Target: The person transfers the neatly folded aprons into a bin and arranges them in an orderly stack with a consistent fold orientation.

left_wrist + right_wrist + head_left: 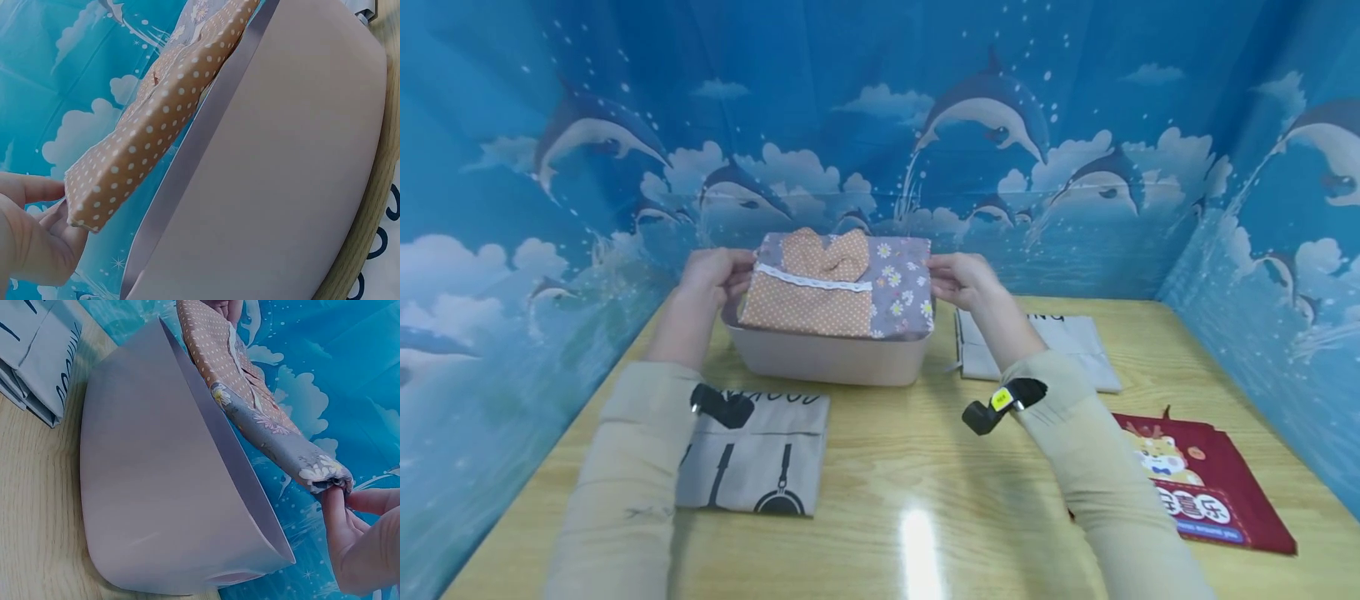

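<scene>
A folded cloth, orange polka-dot on one side and grey with daisies on the other, has a bow and a strip of white lace. It hangs over the mouth of a pale pinkish bin. My left hand pinches its polka-dot end, thumb and fingers at the corner in the left wrist view. At the daisy end, my right hand pinches the rolled edge between thumb and fingers, seen closely in the right wrist view. Both wrist views show the cloth above the bin's rim. The bin's inside is mostly hidden.
A folded grey cloth with black print lies in front of the bin at left. Another pale folded cloth lies right of the bin, partly behind my right arm. A dark red cloth with a cartoon deer lies at right. Dolphin-print curtains surround the table.
</scene>
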Demonstrator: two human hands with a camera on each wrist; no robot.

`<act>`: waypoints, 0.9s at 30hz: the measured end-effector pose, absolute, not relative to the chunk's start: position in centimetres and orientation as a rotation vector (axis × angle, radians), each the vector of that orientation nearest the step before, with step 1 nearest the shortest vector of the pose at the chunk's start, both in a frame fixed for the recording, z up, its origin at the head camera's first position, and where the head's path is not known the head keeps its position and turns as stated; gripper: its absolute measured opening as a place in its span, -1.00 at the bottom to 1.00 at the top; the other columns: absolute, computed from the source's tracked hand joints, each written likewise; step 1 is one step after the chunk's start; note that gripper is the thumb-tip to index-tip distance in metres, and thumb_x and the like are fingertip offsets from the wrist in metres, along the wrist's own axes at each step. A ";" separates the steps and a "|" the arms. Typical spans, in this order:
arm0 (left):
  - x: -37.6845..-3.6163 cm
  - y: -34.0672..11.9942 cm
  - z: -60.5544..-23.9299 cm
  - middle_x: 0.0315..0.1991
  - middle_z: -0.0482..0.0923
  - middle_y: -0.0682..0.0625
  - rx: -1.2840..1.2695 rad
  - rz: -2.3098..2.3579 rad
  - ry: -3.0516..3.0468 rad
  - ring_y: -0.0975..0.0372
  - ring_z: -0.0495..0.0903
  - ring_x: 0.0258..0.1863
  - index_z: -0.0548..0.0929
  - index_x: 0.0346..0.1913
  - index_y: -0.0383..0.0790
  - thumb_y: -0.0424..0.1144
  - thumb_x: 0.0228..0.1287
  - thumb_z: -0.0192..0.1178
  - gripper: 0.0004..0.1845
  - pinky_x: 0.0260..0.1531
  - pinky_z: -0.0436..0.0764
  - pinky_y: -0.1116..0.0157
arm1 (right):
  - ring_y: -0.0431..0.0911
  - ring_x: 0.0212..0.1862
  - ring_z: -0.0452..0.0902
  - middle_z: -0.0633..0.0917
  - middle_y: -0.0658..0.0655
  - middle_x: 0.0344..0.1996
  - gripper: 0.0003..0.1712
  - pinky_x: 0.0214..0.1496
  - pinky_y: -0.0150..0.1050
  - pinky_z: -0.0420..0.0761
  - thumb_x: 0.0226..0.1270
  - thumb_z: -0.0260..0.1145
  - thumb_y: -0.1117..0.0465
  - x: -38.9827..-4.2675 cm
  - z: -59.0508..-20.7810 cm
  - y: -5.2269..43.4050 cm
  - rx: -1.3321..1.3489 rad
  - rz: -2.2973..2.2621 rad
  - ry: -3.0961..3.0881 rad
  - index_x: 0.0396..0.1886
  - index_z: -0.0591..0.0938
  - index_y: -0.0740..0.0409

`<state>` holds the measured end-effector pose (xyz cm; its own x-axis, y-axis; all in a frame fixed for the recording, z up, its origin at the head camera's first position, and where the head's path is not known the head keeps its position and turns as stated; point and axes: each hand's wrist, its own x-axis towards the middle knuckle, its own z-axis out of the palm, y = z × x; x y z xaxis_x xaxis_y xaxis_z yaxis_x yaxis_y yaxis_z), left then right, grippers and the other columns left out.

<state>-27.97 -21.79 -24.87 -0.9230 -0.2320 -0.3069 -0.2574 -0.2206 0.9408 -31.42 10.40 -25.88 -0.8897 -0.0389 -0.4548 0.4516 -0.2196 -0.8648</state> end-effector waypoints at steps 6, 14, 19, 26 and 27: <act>-28.6 -21.7 -25.2 -0.72 0.56 0.06 -0.648 2.373 1.988 0.34 0.59 -0.69 0.38 0.22 -0.35 -0.47 0.24 0.10 -0.54 -0.54 0.61 0.46 | -0.16 -0.54 0.61 0.62 0.14 -0.34 -0.57 -0.45 -0.41 0.62 0.30 0.20 0.34 -31.8 -26.4 9.8 0.505 -2.162 1.786 0.17 0.49 0.22; -29.4 -21.7 -25.9 -0.71 0.53 0.08 -0.736 2.368 2.129 0.37 0.52 -0.71 0.56 -0.31 -0.24 -0.48 0.17 0.17 -0.91 -0.65 0.54 0.50 | -0.16 -0.49 0.56 0.59 0.14 -0.26 -0.61 -0.43 -0.41 0.62 0.26 0.23 0.36 -32.4 -26.9 8.8 0.515 -2.123 1.905 0.10 0.53 0.25; -29.9 -21.6 -26.5 -0.71 0.52 0.06 -0.750 2.347 2.174 0.35 0.51 -0.71 0.56 -0.36 -0.26 -0.48 0.14 0.19 -0.92 -0.66 0.54 0.49 | -0.17 -0.49 0.54 0.59 0.12 -0.30 -0.64 -0.46 -0.43 0.60 0.24 0.24 0.35 -32.6 -27.1 8.6 0.556 -2.110 1.919 0.06 0.55 0.24; -30.3 -21.7 -27.0 -0.67 0.54 0.09 -0.789 2.273 2.240 0.37 0.55 -0.66 0.58 -0.09 -0.30 -0.43 0.17 0.20 -0.77 -0.54 0.60 0.48 | -0.17 -0.57 0.57 0.62 0.10 -0.46 -0.65 -0.52 -0.42 0.60 0.23 0.25 0.36 -32.9 -27.4 8.4 0.557 -2.120 1.910 0.04 0.56 0.25; -30.4 -21.8 -27.0 -0.67 0.54 0.09 -0.790 2.271 2.245 0.37 0.55 -0.66 0.57 -0.08 -0.30 -0.43 0.17 0.20 -0.76 -0.53 0.60 0.47 | -0.17 -0.57 0.56 0.62 0.10 -0.46 -0.65 -0.52 -0.42 0.60 0.23 0.26 0.37 -32.9 -27.4 8.3 0.553 -2.121 1.914 0.04 0.56 0.26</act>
